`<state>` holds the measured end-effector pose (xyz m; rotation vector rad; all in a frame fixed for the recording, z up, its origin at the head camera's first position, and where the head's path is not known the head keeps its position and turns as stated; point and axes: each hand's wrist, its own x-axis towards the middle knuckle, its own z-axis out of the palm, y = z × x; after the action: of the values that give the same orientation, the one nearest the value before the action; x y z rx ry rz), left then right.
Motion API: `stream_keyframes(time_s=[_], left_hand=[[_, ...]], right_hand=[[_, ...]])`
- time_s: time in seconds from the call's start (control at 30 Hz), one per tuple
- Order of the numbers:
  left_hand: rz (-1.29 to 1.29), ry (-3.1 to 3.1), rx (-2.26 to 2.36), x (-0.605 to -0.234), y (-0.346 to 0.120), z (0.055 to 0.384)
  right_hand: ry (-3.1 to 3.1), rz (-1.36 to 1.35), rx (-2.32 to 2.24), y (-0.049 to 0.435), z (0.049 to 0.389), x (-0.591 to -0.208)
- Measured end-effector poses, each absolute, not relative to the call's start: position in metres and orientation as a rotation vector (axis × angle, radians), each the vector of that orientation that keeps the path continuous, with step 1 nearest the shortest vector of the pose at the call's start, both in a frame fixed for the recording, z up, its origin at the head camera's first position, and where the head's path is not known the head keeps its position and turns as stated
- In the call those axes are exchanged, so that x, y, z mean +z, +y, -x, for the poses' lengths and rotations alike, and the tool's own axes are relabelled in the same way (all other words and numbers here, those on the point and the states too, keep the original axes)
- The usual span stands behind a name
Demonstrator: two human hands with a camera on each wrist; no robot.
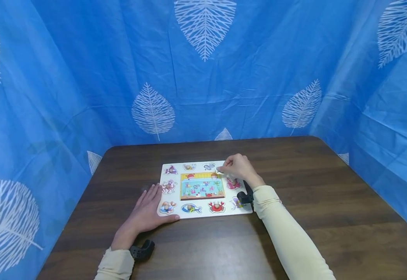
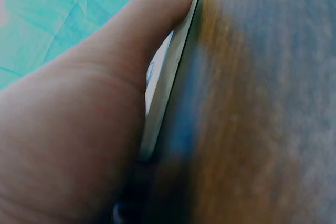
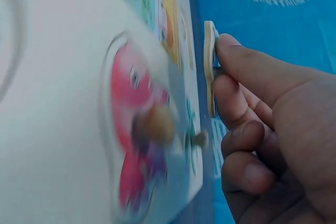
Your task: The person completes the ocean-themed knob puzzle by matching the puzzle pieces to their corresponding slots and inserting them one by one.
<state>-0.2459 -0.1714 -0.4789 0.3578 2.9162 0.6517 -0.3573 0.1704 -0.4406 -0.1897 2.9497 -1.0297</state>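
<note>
A white wooden peg puzzle board (image 1: 175, 197) with sea-animal pieces lies on the table. My left hand (image 1: 149, 210) rests at its left side, fingers along that edge and thumb on the front left corner. In the left wrist view the thumb (image 2: 163, 9) lies over the board's pale edge. Above the board's back right part, my right hand (image 1: 239, 167) pinches a thin puzzle piece (image 3: 209, 66) by its knob. The right wrist view shows this piece edge-on, apart from the board, its picture turned away. Closest to that hand is a pink piece with a round knob (image 3: 157, 124).
Around the board's central aquarium picture (image 1: 202, 188) sit several pieces, among them a red crab (image 1: 216, 207), a striped fish (image 1: 191, 208) and an octopus (image 1: 169, 187). The dark wooden table (image 1: 203, 249) extends around the board. Blue leaf-patterned cloth (image 1: 259, 77) hangs behind and beside it.
</note>
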Motion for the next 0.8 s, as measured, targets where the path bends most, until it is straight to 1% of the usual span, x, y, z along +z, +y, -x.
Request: stream_keyframes(time_s=[0.33, 0.8], left_hand=[[-0.364, 2.916, 0.666, -0.482, -0.172, 0.247], [-0.345, 2.926, 0.670, -0.487, -0.171, 0.247]], right_hand=[[2.941, 0.178, -0.974, 0.140, 0.374, -0.442], [2.896, 0.101, -1.049, 0.126, 0.382, -0.449]])
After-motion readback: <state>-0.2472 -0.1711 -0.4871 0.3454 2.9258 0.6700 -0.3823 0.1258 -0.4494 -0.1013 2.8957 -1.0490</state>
